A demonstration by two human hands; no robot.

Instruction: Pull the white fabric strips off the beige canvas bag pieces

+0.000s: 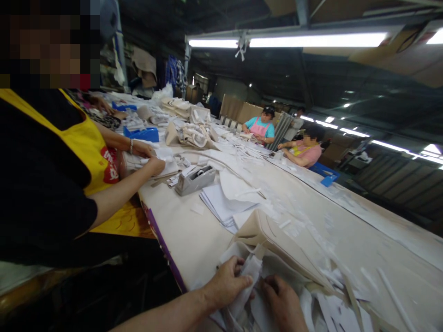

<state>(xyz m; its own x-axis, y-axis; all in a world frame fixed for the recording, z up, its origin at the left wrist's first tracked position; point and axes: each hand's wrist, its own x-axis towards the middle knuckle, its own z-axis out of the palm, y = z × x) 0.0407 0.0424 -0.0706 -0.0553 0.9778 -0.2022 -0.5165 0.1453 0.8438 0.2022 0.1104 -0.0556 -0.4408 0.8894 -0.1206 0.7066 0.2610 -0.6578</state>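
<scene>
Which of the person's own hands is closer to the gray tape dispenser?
Left. The left hand is below and right of the tape dispenser in the view, not touching it. The right hand is farther away, further right of the left hand.

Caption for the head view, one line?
Left hand and right hand handle white sheets beside a beige bag on a long table.

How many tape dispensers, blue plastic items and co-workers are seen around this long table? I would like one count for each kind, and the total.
Tape dispensers: 1
Blue plastic items: 3
Co-workers: 4
Total: 8
</scene>
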